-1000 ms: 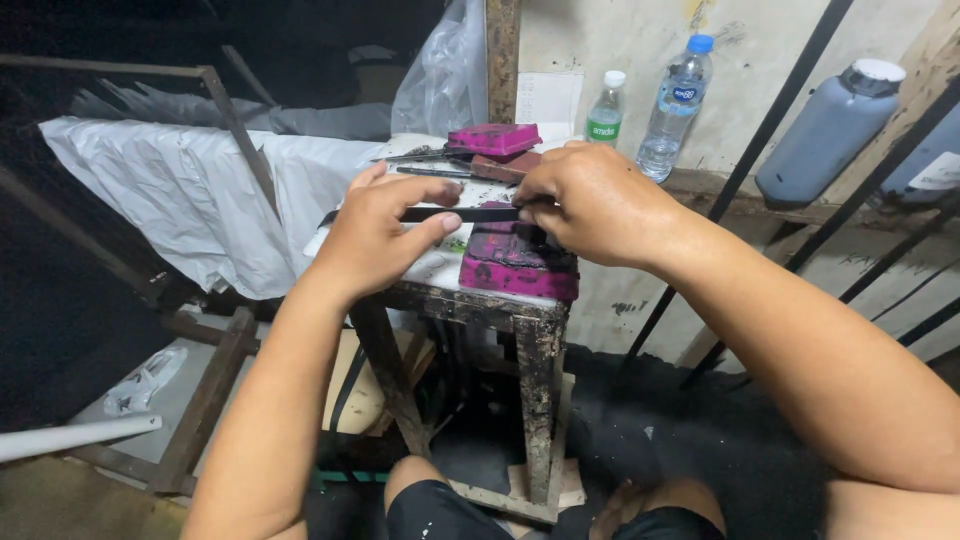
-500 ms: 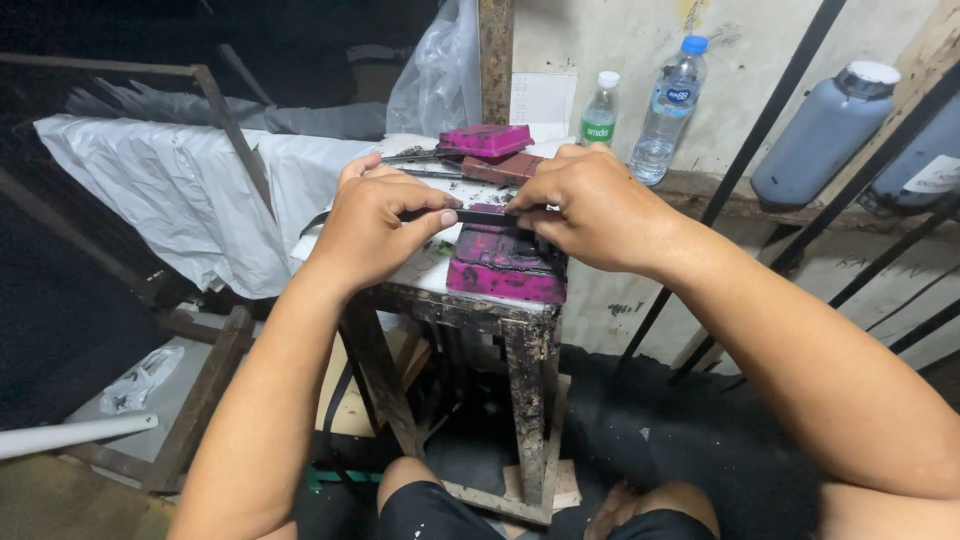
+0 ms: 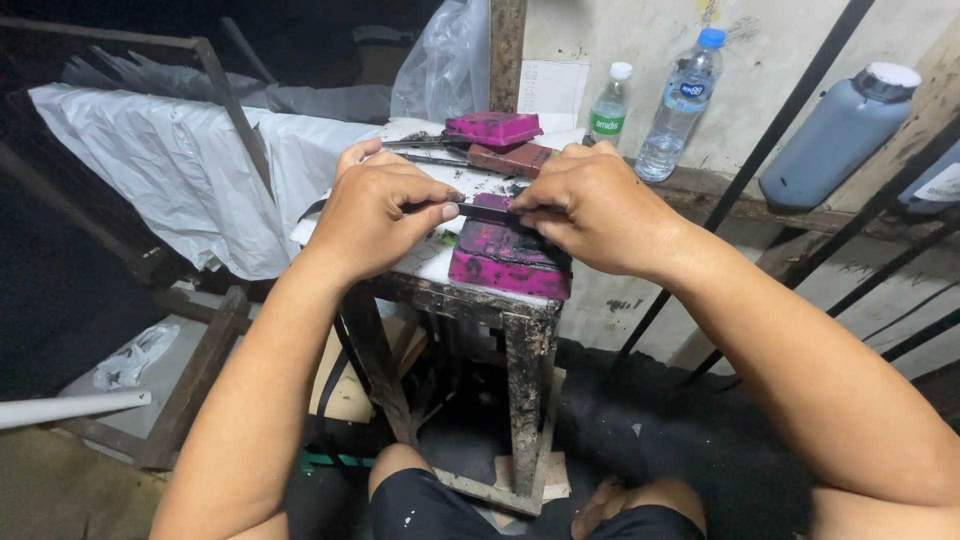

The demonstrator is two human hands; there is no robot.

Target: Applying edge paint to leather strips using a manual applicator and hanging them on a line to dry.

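My left hand (image 3: pixel 375 205) and my right hand (image 3: pixel 590 205) both pinch a thin dark rod-like tool (image 3: pixel 485 211) held level between them. It hovers just over a magenta-stained block (image 3: pixel 505 260) that lies on a small, stained wooden stool (image 3: pixel 520 330). Behind my hands on the stool top lie a magenta box (image 3: pixel 492 128), a reddish block (image 3: pixel 510 158) and thin metal rods (image 3: pixel 425 150). What the tool's ends look like is hidden by my fingers.
Two plastic water bottles (image 3: pixel 685 100) (image 3: pixel 610 105) stand on a ledge by the wall, with a large grey jug (image 3: pixel 835 135) to the right. White plastic sheeting (image 3: pixel 170 170) covers a frame on the left. Black metal bars (image 3: pixel 800 130) cross on the right. My knees sit below the stool.
My view has shifted slightly, so the stool sits a little lower in frame. Both hands keep their hold on the thin tool over the magenta block, with only small finger movements.
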